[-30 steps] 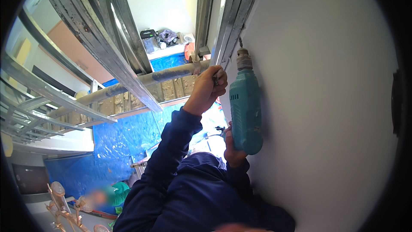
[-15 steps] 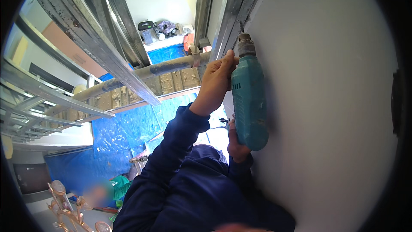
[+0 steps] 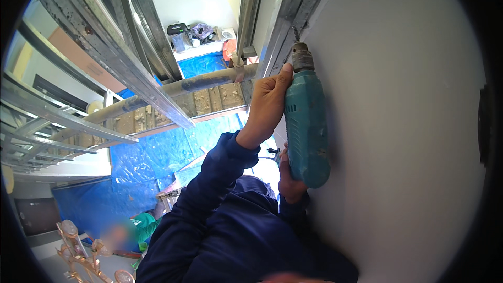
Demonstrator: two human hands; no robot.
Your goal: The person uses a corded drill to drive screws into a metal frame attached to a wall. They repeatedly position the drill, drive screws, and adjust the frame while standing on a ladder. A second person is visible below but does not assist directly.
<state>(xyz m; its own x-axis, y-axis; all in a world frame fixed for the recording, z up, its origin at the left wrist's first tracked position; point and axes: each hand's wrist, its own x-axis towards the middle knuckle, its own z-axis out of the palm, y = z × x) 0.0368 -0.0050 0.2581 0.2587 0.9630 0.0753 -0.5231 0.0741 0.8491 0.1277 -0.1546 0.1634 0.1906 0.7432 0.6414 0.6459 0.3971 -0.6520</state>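
Teal drill, grasped near its rear by the right hand; left hand touches its front, grip hidden. Black case: label too small to read.

A pale wall filled the right; brightly lit blue sheeting spread left, a copper-coloured chandelier near left.

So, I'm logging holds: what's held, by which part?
Teal elongated power drill: right grip holds its rear; left grip touches its front body, exact hold unclear.
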